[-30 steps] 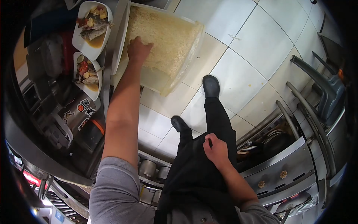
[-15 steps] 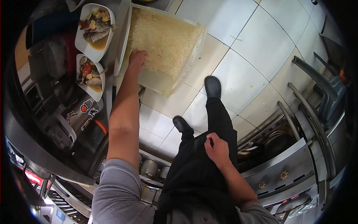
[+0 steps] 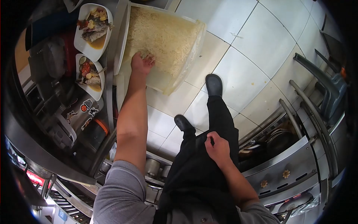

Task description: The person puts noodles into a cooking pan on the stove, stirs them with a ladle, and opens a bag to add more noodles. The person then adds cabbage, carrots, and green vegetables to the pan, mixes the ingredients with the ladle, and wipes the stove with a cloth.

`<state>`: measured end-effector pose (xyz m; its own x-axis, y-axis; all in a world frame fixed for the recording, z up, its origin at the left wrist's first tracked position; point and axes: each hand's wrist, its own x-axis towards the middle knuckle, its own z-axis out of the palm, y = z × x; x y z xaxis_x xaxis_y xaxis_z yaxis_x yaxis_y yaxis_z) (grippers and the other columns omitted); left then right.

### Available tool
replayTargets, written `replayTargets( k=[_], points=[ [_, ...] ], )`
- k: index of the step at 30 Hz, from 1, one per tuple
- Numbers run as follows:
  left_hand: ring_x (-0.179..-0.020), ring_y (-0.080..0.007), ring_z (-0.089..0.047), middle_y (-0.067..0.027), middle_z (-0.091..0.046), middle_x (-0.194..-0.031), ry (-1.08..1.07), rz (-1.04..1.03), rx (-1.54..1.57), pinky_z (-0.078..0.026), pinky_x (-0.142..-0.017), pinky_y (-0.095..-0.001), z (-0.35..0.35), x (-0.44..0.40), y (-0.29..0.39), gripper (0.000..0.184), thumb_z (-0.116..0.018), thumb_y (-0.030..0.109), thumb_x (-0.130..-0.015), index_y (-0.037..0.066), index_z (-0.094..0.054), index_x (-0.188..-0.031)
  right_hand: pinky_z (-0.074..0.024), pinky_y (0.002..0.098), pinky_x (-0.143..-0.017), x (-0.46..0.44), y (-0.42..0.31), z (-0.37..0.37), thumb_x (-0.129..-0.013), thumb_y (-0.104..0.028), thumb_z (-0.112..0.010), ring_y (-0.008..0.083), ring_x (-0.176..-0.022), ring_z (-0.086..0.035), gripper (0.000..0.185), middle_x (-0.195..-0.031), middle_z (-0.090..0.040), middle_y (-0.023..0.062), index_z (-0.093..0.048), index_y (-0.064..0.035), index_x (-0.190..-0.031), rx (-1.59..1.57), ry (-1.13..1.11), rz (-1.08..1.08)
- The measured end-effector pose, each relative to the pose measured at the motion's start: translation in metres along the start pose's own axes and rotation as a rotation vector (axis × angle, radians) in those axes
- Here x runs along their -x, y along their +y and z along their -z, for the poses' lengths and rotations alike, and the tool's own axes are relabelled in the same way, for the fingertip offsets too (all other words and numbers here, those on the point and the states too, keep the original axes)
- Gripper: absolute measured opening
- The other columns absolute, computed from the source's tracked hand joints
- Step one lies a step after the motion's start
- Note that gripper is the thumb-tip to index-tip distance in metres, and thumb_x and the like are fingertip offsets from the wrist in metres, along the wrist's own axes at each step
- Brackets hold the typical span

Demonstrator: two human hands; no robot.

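Observation:
My left hand (image 3: 142, 64) reaches down into a see-through plastic tub (image 3: 168, 90) at the upper middle. Its fingers are curled around some thin pale shredded strands (image 3: 164, 37), which look like fine dry noodles and cover most of the tub's bottom. The tub's near left corner shows more bare plastic. My right hand (image 3: 217, 148) hangs in front of my dark apron, its fingers curled into a loose fist with no object visible in it.
To the left, two white dishes of fish with vegetables, an upper dish (image 3: 80, 41) and a lower dish (image 3: 97, 96), stand on a metal counter. A steel stove (image 3: 276, 173) with knobs is at lower right. Metal pots (image 3: 152, 166) sit on a low shelf.
My left hand has moved slightly right and down inside the tub, and its fingers now gather some strands. My right hand stays in its loose fist.

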<state>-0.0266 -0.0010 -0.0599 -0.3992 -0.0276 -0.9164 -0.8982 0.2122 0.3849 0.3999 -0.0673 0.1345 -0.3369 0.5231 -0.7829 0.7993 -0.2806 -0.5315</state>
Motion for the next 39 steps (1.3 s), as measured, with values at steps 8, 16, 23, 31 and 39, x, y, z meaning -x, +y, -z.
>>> replayTargets(
  k=[8,16,23,31,39],
  points=[
    [-0.065,-0.0214,-0.051,-0.0070,-0.054,-0.072,0.079,-0.117,-0.331,-0.042,-0.055,-0.0366,-0.005,-0.052,0.004,0.012,-0.057,0.019,-0.092,0.008,-0.056,-0.085,-0.0487,0.0467,-0.057,-0.003,0.001,0.006,-0.084,-0.015,-0.063,0.0356,-0.059,-0.063,0.008,-0.061,-0.059,0.0146,-0.062,-0.0097,-0.091,0.005,0.001,-0.013],
    [-0.069,-0.0174,-0.056,-0.0023,-0.061,-0.079,-0.244,-0.129,-0.487,-0.043,-0.061,-0.0305,0.006,-0.027,0.010,0.013,-0.064,0.023,-0.090,0.011,-0.062,-0.093,-0.0487,0.0450,-0.055,-0.005,0.000,0.006,-0.085,-0.015,-0.063,0.0348,-0.057,-0.062,0.007,-0.060,-0.059,0.0143,-0.062,-0.0094,-0.089,-0.023,0.017,0.002],
    [-0.094,-0.0173,-0.061,-0.0031,-0.064,-0.103,-0.476,-0.285,-0.262,-0.048,-0.079,-0.0292,0.006,0.004,0.007,0.026,-0.067,0.018,-0.088,0.008,-0.061,-0.111,-0.0481,0.0458,-0.055,-0.006,-0.002,0.001,-0.085,-0.015,-0.062,0.0346,-0.057,-0.062,0.007,-0.059,-0.059,0.0139,-0.062,-0.0096,-0.089,-0.012,0.014,0.005],
    [-0.102,-0.0247,-0.062,-0.0135,-0.063,-0.114,0.099,-1.020,-0.876,-0.050,-0.088,-0.0336,-0.017,-0.023,-0.001,0.069,-0.079,0.025,-0.076,0.001,-0.048,-0.133,-0.0476,0.0428,-0.054,-0.006,-0.001,0.000,-0.085,-0.014,-0.063,0.0330,-0.057,-0.062,0.007,-0.063,-0.060,0.0141,-0.062,-0.0097,-0.090,0.025,0.012,0.016],
    [-0.093,-0.0375,-0.066,-0.0196,-0.066,-0.110,-0.027,-0.564,-1.013,-0.052,-0.087,-0.0423,-0.021,-0.023,0.028,0.075,-0.078,0.022,-0.073,0.000,-0.046,-0.136,-0.0472,0.0387,-0.052,-0.007,-0.003,0.004,-0.085,-0.012,-0.063,0.0303,-0.056,-0.063,0.007,-0.065,-0.062,0.0135,-0.063,-0.0094,-0.092,0.029,-0.001,-0.016]
  ],
)
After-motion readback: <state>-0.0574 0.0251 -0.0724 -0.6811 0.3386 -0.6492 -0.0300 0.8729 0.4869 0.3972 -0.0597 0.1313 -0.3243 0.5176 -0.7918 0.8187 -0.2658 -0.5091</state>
